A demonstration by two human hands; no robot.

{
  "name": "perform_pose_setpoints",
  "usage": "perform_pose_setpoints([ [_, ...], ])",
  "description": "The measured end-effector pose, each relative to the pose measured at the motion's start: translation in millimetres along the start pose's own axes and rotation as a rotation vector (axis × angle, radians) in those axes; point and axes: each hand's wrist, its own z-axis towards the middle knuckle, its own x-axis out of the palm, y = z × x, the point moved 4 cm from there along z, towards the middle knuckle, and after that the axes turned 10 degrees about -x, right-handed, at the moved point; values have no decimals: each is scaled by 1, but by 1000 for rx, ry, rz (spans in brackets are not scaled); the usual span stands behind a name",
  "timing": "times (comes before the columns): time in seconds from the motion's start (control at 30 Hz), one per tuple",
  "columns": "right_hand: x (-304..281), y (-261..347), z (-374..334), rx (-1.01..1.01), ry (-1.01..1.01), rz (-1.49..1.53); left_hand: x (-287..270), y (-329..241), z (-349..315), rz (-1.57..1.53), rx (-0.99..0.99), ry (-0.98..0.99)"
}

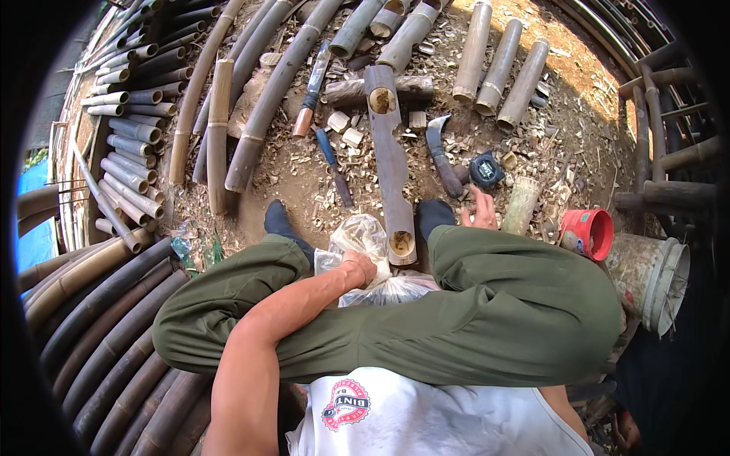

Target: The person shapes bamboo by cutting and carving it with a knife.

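My left hand is closed on the gathered top of a clear plastic bag between my legs. What the bag holds is hard to make out. My right hand reaches past my right knee, its fingers apart and holding nothing visible, just below a black tape measure. Beside the bag lies a notched bamboo pole, its far end resting on a crosswise bamboo piece. A curved-blade knife lies right of the pole. On its left are a blue-handled tool and a long blade with a brown handle.
Wood chips cover the dirt floor. Long bamboo poles and stacked bamboo stand to the left. Cut bamboo lengths lie ahead. A short bamboo piece, a red tub and a dirty pale bucket are at the right.
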Motion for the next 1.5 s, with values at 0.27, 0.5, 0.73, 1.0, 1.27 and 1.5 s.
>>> perform_pose_setpoints([
  [0.27, 24, 46, 89, -345, 22, -220, -104, 82, 58, -1313, -4, -584],
  [0.5, 87, 40, 127, 171, 390, 552, -132, 49, 74, -1715, 249, -605],
  [0.73, 46, 104, 151, 199, 382, 1107, -190, 70, 0, -1619, 545, -558],
  [1.0, -190, 137, 136, -172, -483, 1356, -296, 209, -139, -1310, 414, -1088],
  [1.27, -556, 71, -22, -810, -1382, 1282, -231, 293, -108, -1243, -132, -769],
  [1.5, -682, -7, -16, -1016, -1406, 1695, -162, 329, -94, -791, -267, -649],
])
